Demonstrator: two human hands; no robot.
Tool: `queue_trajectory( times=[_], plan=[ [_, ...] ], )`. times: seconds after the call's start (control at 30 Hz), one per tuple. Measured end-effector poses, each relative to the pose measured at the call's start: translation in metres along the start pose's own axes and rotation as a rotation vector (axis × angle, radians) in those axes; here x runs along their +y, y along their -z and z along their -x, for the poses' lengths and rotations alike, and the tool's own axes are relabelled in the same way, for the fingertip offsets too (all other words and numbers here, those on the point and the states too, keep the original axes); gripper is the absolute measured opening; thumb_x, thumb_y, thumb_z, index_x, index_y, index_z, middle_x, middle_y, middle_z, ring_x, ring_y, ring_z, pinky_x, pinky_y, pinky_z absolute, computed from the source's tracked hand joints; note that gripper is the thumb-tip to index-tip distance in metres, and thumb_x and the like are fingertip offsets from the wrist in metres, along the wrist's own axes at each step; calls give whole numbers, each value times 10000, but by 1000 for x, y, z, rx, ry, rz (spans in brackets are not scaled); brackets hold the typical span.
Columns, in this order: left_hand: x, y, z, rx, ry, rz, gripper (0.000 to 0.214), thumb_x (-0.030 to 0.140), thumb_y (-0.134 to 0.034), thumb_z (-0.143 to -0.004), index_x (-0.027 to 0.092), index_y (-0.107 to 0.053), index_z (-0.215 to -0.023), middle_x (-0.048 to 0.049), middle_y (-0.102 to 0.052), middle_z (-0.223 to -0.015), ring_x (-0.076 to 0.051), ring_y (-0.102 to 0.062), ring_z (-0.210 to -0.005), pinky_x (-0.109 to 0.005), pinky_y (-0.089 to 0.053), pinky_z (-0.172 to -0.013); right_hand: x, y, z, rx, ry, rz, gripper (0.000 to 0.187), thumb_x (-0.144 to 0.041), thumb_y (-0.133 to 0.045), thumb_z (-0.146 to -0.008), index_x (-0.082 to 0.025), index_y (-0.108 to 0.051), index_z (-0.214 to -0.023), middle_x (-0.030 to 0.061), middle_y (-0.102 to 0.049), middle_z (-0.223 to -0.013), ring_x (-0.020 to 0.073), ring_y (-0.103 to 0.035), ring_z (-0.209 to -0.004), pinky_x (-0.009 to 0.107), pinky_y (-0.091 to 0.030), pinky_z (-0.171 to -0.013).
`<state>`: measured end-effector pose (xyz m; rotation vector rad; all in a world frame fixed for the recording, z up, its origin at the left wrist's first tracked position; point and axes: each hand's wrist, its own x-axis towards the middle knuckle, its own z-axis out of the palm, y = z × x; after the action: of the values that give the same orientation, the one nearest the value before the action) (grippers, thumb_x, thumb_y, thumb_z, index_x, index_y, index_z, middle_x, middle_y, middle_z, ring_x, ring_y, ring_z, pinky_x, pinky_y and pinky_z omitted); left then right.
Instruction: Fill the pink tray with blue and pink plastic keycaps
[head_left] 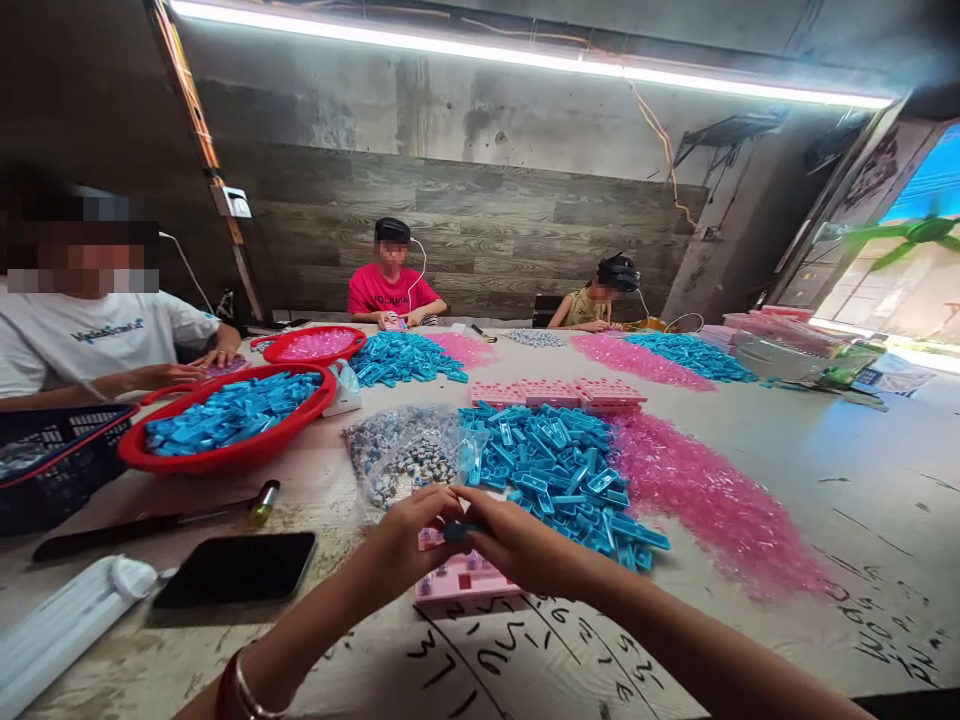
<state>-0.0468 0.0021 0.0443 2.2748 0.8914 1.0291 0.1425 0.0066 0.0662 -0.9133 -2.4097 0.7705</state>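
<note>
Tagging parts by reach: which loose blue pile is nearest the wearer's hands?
The blue pile just beyond the right hand, between the clear bag and the near pink pile; the far-left pile and far-right pile lie farther off.

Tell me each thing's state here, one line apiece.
Long white tube light, lit
Black rectangular smartphone, flat, screen dark
Nearer red plastic basin, full of blue plastic pieces
Clear plastic bag, holding small parts
Pink translucent plastic pieces, loosely heaped
Small dark object, held by left hand and right hand

Left hand (pixel 417 528) and right hand (pixel 510 533) holding small dark piece (pixel 456 532), above pink tray (pixel 466 592), blue pieces (pixel 559 470) beyond
</note>
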Motion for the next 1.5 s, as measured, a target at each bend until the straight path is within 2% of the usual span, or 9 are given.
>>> queue_trajectory(
  times=[0.1, 0.27, 0.47, 0.57, 0.77, 0.97, 1.17, 1.33, 1.5],
  plan=[
    [2, 2, -1, -34, 75, -26, 58, 193, -623, -759, 153, -583, -748, -15, -588, -781, -133, -551, -735, -239, -447, -669, 1, -12, 3, -8, -43, -11, 432, -103, -462, -818, -139, -413, -1246, 146, -581, -1146, 219, -545, -1030, 348, -420, -860],
    [-1, 11, 0, -104, 340, -14, 111, 205, -664, -689, 141, -626, -772, -7, -617, -745, -136, -575, -694, -223, -438, -625, 16, -26, 3, 108, -29, 94, 235, -73, -507, -763, -132, -530, -990, 97, -629, -940, 187, -565, -847, 290, -426, -731],
    [-4, 12, 3, -220, 506, -29, 124, 173, -644, -633, 136, -637, -751, 13, -622, -670, -139, -590, -652, -206, -411, -574, 17, -38, 5, 93, 5, 242, 148, -62, -552, -751, -145, -584, -870, 73, -635, -875, 188, -543, -843, 284, -406, -723],
    [-4, 9, 3, -243, 531, -98, 133, 158, -614, -613, 133, -641, -740, 6, -626, -667, -149, -589, -653, -213, -400, -565, 20, -39, 4, 110, 43, 252, 127, -46, -586, -726, -154, -609, -789, 54, -632, -836, 176, -549, -828, 267, -409, -718],
    [0, 8, 3, -269, 549, -147, 159, 153, -562, -608, 142, -650, -740, -16, -662, -743, -160, -588, -692, -230, -419, -612, 27, -38, 4, 124, 146, 214, 124, -78, -645, -719, -171, -651, -801, 28, -646, -799, 151, -571, -763, 244, -422, -694],
    [5, 10, 2, -274, 552, -150, 179, 135, -537, -613, 150, -668, -733, -19, -683, -766, -162, -594, -723, -239, -433, -659, 24, -38, 4, 88, 113, 266, 44, -108, -652, -718, -148, -656, -735, 44, -643, -775, 154, -579, -718, 238, -430, -635],
    [0, 7, 3, -248, 542, -132, 208, 120, -530, -595, 123, -711, -697, -27, -682, -676, -155, -594, -670, -212, -410, -615, 30, -46, 2, 38, 116, 341, 97, -45, -641, -675, -138, -658, -651, 46, -648, -760, 144, -581, -689, 223, -407, -604],
    [-7, 4, 1, -277, 569, -99, 227, 111, -527, -571, 140, -734, -661, 13, -640, -567, -130, -548, -586, -190, -359, -540, 26, -43, -6, 44, 80, 242, 183, -12, -612, -671, -169, -704, -666, 17, -652, -714, 114, -557, -625, 201, -376, -567],
    [-8, 2, -4, -323, 598, -195, 229, 81, -520, -546, 136, -732, -614, 33, -548, -450, -96, -455, -488, -189, -258, -462, 21, -36, -16, -45, 36, 159, 220, 5, -594, -651, -176, -704, -594, -7, -625, -618, 94, -516, -564, 193, -347, -535]
  ],
)
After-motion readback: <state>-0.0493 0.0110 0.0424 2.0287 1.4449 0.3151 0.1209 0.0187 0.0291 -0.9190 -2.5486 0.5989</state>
